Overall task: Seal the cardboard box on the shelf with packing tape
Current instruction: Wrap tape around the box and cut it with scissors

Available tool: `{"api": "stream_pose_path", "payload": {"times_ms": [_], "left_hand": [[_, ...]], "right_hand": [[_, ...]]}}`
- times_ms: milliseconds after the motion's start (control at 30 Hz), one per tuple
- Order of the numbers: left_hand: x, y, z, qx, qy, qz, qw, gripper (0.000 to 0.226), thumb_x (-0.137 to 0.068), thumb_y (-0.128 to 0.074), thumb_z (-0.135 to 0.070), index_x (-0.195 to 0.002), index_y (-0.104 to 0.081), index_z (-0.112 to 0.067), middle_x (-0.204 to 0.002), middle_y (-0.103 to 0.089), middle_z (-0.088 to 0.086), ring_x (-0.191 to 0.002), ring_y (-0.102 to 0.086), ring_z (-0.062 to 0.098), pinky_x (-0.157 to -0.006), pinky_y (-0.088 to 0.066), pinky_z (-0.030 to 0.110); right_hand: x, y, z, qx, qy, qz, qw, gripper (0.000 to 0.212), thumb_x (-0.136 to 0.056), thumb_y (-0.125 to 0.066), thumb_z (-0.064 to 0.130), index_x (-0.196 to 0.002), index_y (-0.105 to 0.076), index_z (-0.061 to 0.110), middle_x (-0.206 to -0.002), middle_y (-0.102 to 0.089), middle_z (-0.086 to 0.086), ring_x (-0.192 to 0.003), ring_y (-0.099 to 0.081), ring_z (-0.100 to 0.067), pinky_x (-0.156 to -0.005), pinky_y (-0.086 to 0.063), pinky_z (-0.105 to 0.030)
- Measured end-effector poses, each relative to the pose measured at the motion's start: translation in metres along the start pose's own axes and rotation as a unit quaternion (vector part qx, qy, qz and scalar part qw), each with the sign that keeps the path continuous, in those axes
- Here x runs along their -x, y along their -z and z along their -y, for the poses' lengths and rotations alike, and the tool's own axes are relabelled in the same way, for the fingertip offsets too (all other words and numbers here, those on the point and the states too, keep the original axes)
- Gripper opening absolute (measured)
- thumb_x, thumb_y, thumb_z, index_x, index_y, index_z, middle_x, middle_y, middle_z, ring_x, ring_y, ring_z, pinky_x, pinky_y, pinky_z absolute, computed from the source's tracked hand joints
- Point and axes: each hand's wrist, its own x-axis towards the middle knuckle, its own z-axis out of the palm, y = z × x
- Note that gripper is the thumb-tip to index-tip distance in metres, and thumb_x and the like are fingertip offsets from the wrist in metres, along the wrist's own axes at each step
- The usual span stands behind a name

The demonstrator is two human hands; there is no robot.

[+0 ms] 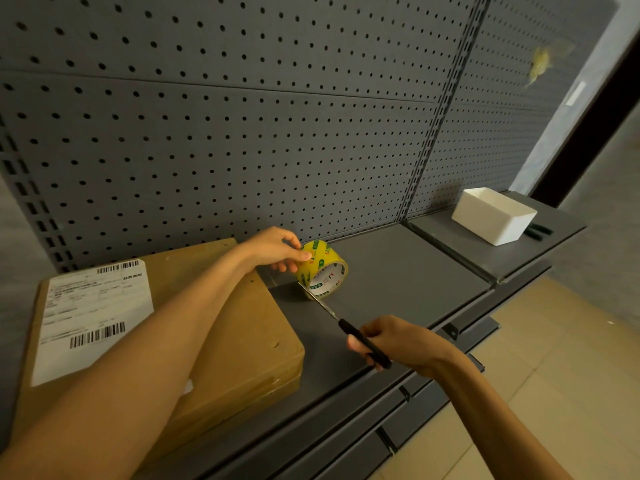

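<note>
Your left hand (277, 249) pinches the roll (322, 268), at 3 o'clock of the box (239, 327). Right hand (398, 341) grips the scissors (346, 327). Keep the tape (282, 279) taut; cut squarely beside the roll.

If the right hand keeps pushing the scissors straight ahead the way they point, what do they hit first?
Probably the tape roll: the right hand aims the scissors at its lower edge, where the blade tip already seems to touch, though depth is unclear.
</note>
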Motion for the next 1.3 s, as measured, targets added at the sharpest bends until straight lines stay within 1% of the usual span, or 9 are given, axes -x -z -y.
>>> {"api": "stream_pose_path", "payload": {"times_ms": [67, 167, 233, 333, 433, 833, 900, 1000, 1300], "left_hand": [[-0.001, 0.001, 0.000, 0.008, 0.012, 0.007, 1.000, 0.020, -0.086, -0.067, -0.034, -0.099, -0.062, -0.020, -0.074, -0.069, -0.004, -0.063, -0.059, 0.007, -0.056, -0.044, 0.018], [-0.001, 0.002, -0.002, 0.015, 0.022, 0.020, 0.999, 0.018, -0.086, -0.066, -0.033, -0.098, -0.062, -0.020, -0.074, -0.069, -0.005, -0.064, -0.059, 0.006, -0.057, -0.044, 0.019], [-0.001, 0.003, -0.003, 0.017, 0.025, 0.023, 0.999, 0.017, -0.086, -0.066, -0.033, -0.096, -0.062, -0.020, -0.074, -0.069, -0.005, -0.065, -0.059, 0.007, -0.059, -0.044, 0.019], [-0.001, 0.003, -0.004, 0.019, 0.031, 0.023, 0.999, 0.016, -0.086, -0.067, -0.033, -0.096, -0.062, -0.021, -0.076, -0.070, -0.006, -0.067, -0.060, 0.007, -0.061, -0.045, 0.020], [-0.001, 0.003, -0.005, 0.026, 0.039, 0.024, 0.999, 0.019, -0.085, -0.068, -0.032, -0.100, -0.062, -0.021, -0.077, -0.070, -0.005, -0.067, -0.060, 0.007, -0.063, -0.045, 0.021], [0.001, 0.003, -0.008, 0.037, 0.043, 0.023, 0.998, 0.019, -0.085, -0.068, -0.030, -0.101, -0.063, -0.019, -0.072, -0.070, -0.007, -0.067, -0.060, 0.005, -0.059, -0.042, 0.019], [0.002, 0.003, -0.008, 0.040, 0.043, 0.023, 0.998, 0.019, -0.085, -0.068, -0.029, -0.100, -0.064, -0.019, -0.072, -0.070, -0.007, -0.067, -0.060, 0.004, -0.060, -0.041, 0.019], [0.002, 0.003, -0.008, 0.040, 0.043, 0.024, 0.998, 0.017, -0.085, -0.068, -0.029, -0.099, -0.063, -0.021, -0.072, -0.070, -0.007, -0.069, -0.061, 0.004, -0.063, -0.043, 0.021], [0.002, 0.004, -0.008, 0.033, 0.050, 0.024, 0.998, 0.015, -0.084, -0.068, -0.032, -0.095, -0.061, -0.026, -0.071, -0.071, -0.009, -0.068, -0.064, 0.004, -0.063, -0.044, 0.021]], "right_hand": [[0.000, -0.003, 0.001, -0.019, 0.000, 0.016, 1.000, 0.064, -0.077, -0.056, 0.052, -0.113, -0.061, 0.000, -0.078, -0.056, 0.001, -0.069, -0.052, -0.006, -0.069, -0.047, -0.018], [-0.003, -0.008, 0.001, -0.050, 0.001, 0.028, 0.998, 0.050, -0.085, -0.055, 0.045, -0.111, -0.060, 0.002, -0.082, -0.056, -0.001, -0.071, -0.052, -0.007, -0.071, -0.048, -0.019], [-0.005, -0.010, 0.001, -0.105, 0.007, 0.048, 0.993, 0.054, -0.082, -0.058, 0.056, -0.101, -0.061, 0.006, -0.081, -0.054, -0.003, -0.069, -0.051, -0.008, -0.070, -0.047, -0.022], [-0.009, -0.010, 0.003, -0.168, 0.015, 0.074, 0.983, 0.091, -0.041, -0.068, 0.083, -0.090, -0.060, 0.007, -0.075, -0.054, -0.002, -0.065, -0.051, -0.010, -0.060, -0.046, -0.019], [-0.016, -0.012, 0.005, -0.164, 0.023, 0.082, 0.983, 0.102, -0.029, -0.068, 0.087, -0.092, -0.059, 0.007, -0.078, -0.053, -0.004, -0.067, -0.050, -0.011, -0.061, -0.046, -0.020], [-0.039, -0.025, 0.023, -0.201, 0.064, 0.057, 0.976, 0.101, -0.032, -0.068, 0.087, -0.090, -0.058, 0.005, -0.073, -0.053, -0.004, -0.061, -0.050, -0.012, -0.055, -0.045, -0.020], [-0.041, -0.026, 0.023, -0.201, 0.068, 0.046, 0.976, 0.092, -0.039, -0.067, 0.085, -0.087, -0.059, 0.006, -0.071, -0.054, -0.004, -0.059, -0.051, -0.012, -0.054, -0.045, -0.020], [-0.042, -0.028, 0.023, -0.190, 0.067, 0.018, 0.979, 0.070, -0.064, -0.061, 0.074, -0.083, -0.061, 0.006, -0.069, -0.054, -0.005, -0.057, -0.051, -0.012, -0.052, -0.043, -0.021], [-0.044, -0.031, 0.020, -0.157, 0.064, -0.037, 0.985, 0.047, -0.079, -0.062, 0.053, -0.069, -0.058, 0.008, -0.055, -0.051, -0.002, -0.042, -0.047, -0.008, -0.043, -0.041, -0.016]]}}
